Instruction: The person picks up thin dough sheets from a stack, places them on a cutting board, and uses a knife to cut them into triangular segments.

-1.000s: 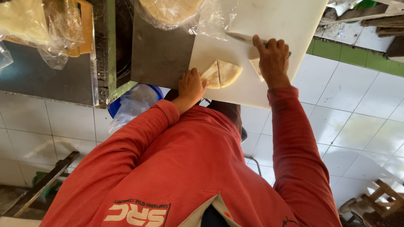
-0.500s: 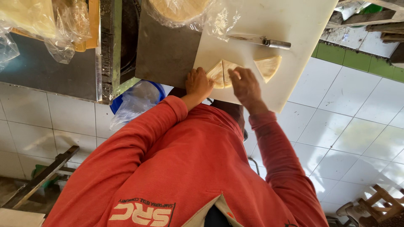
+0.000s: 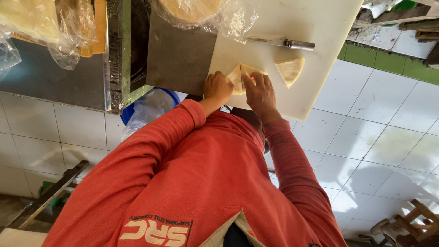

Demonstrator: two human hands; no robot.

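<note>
Both hands are now working on the same pale yellow triangular piece of thin dough sheet [image 3: 241,75], which is lying on the white plastic cutting board [image 3: 320,27] near its edge closest to the person. The left hand [image 3: 217,88] is curled, its fingertips pressing the dough's left side. The right hand [image 3: 260,91] is lying flat with fingers spread, resting on the dough's right side; neither hand is lifting anything.

A second ago the right hand was further up the board, beside the long metal-handled knife [image 3: 281,42]. It has since let the knife lie and come down next to the left hand. The knife is now resting alone near the board's far edge, well apart from both hands. A second pale triangular dough piece [image 3: 290,70] is lying uncovered just beside the right hand, not touched.

Judgement: cutting appears finished for this piece, and folding or shaping is now in hand.

A round stack of dough sheets in clear plastic wrap [image 3: 192,9] is sitting at the bench's far side.
</note>
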